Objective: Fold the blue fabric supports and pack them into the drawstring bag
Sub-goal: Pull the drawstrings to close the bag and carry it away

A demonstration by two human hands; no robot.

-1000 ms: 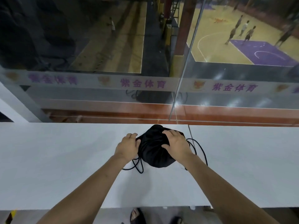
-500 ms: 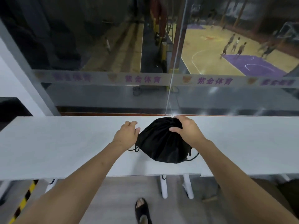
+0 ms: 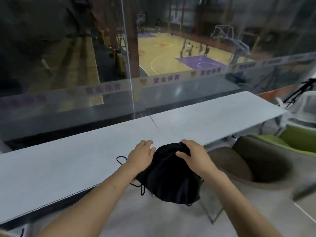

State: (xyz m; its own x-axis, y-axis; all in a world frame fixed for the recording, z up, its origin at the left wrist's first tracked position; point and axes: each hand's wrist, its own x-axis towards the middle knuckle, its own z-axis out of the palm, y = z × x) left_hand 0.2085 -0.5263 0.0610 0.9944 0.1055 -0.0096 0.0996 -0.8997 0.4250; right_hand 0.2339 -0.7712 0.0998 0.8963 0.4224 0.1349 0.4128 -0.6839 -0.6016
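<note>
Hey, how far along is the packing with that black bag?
Nearly finished, it seems. No blue supports are in sight, and the black bag bulges full with its top gathered, so they are probably inside. In hand: the right hand grips the bag's gathered top while the left hand rests against its side. The bag overhangs the table edge. Left: perhaps tidying the loose cord.

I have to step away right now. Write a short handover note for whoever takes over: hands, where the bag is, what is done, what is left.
Right hand grips the gathered top of the black drawstring bag.
Left hand rests against the bag's left side, fingers relaxed.
The bag is bulging and cinched, overhanging the near edge of the white table; its cords trail loose on the left.
No blue supports are in view; presumably they are packed inside.
Left: check that the closure is tight, then set the bag down.
</note>
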